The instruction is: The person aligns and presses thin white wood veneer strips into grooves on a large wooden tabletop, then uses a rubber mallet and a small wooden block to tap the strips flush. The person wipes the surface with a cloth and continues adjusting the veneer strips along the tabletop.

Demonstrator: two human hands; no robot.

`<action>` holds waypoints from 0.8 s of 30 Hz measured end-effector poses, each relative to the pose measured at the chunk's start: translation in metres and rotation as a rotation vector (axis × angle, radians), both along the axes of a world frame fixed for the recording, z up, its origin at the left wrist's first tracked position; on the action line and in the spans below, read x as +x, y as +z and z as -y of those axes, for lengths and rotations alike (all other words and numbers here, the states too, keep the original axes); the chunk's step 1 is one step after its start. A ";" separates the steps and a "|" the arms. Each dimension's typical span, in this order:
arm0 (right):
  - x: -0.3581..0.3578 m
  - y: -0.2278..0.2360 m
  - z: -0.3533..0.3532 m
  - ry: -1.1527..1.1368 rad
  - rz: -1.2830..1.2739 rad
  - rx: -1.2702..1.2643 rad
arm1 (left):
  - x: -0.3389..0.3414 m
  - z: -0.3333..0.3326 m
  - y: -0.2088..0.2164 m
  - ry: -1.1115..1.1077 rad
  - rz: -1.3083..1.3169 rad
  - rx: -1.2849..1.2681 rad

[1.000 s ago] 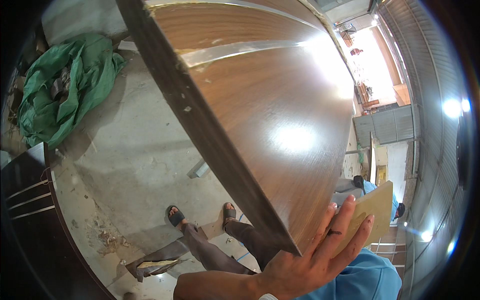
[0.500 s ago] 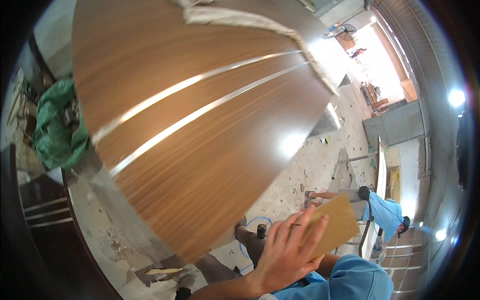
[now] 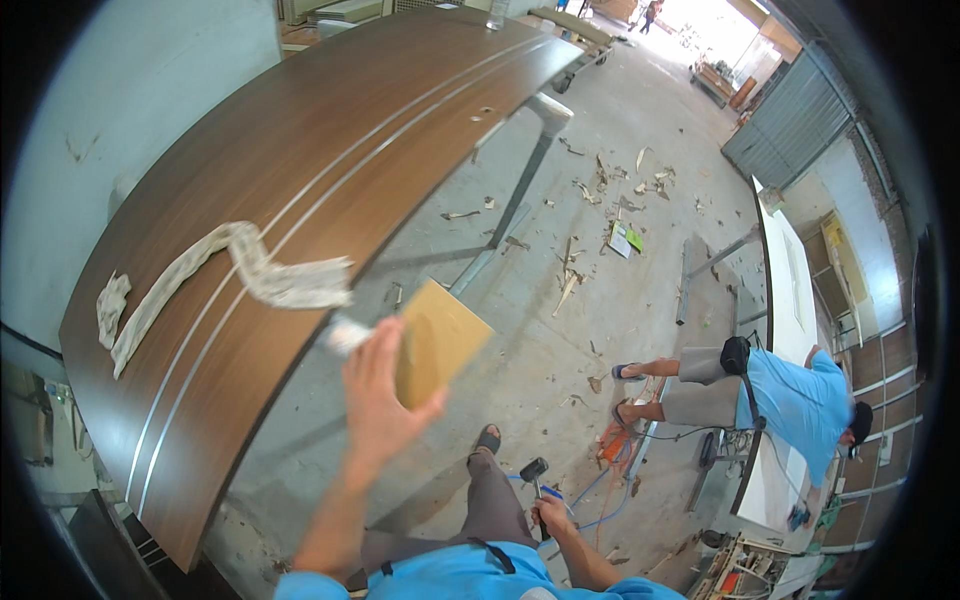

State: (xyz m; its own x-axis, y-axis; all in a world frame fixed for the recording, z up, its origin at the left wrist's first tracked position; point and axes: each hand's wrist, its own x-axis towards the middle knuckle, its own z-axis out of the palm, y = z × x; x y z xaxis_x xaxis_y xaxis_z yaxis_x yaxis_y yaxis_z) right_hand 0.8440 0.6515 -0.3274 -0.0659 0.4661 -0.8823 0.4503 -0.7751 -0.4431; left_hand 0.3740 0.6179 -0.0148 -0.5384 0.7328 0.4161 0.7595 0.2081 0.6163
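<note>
My left hand [image 3: 385, 395] is raised beside the near edge of a long brown wood-grain panel [image 3: 330, 130]. Its fingers and thumb grip a flat, tan rectangular block [image 3: 440, 340], possibly wood. Just past the fingertips a small white object [image 3: 345, 335] is blurred; I cannot tell whether the hand touches it. My right hand [image 3: 553, 513], low and near my leg, is closed around the handle of a black-headed mallet [image 3: 535, 468]. Two thin silver strips run along the panel. Across them lies a crumpled off-white strip [image 3: 255, 270], with a smaller scrap [image 3: 112, 308] at its left.
Metal stand legs [image 3: 515, 205] hold up the panel. Torn scraps [image 3: 590, 190] and a green-and-white packet [image 3: 625, 238] litter the concrete floor. A blue hose [image 3: 605, 515] lies to my right. There a co-worker in a blue shirt [image 3: 790, 405] leans over a white-topped panel [image 3: 785, 260].
My view has swung, bringing the whole panel and more floor into sight. The left hand has carried the tan block leftward to the panel's edge. My right hand now shows, holding the mallet.
</note>
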 end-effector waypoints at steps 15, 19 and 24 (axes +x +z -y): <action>-0.245 0.314 -0.532 0.378 -0.601 0.843 | -0.174 -0.333 -0.013 0.429 -0.037 0.006; -0.348 0.357 -0.654 0.529 -0.605 1.010 | -0.236 -0.429 -0.034 0.539 0.012 0.078; -0.481 0.370 -0.805 0.730 -0.409 1.346 | -0.267 -0.547 -0.046 0.599 0.075 0.164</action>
